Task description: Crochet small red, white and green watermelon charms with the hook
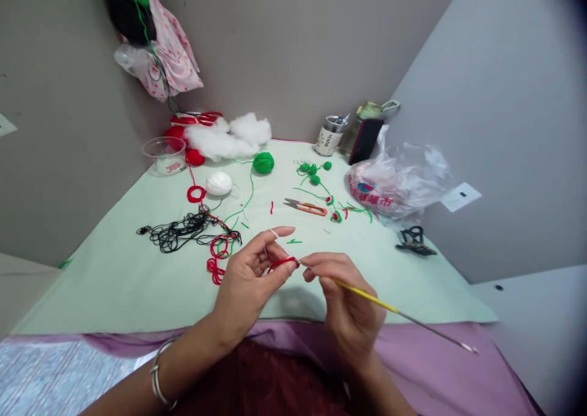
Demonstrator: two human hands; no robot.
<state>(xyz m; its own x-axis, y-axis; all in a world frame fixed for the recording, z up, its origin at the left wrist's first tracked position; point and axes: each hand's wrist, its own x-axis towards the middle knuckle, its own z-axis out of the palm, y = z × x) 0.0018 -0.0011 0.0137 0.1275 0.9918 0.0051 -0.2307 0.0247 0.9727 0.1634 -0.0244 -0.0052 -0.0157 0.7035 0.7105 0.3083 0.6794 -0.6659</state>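
Between the thumb and fingers of my left hand [250,275] is a small piece of red yarn [284,262]. White yarn [274,234] passes over its raised index finger. My right hand [351,300] is closed around a yellow-handled crochet hook [362,292], whose near tip meets the red yarn at my left fingertips. The hook's other metal end points down to the right. Beyond my hands lie orange-handled thread snips [306,207], a white yarn ball [219,184] and a green yarn ball [263,163].
Tangled black yarn [178,232] and red yarn loops [215,270] lie left. White stuffing [229,137] and a clear plastic tub [164,156] stand behind. Small green crocheted pieces [314,180], a pen cup [329,136], a phone [365,141], a plastic bag [394,180] and a black claw clip [415,241] are right.
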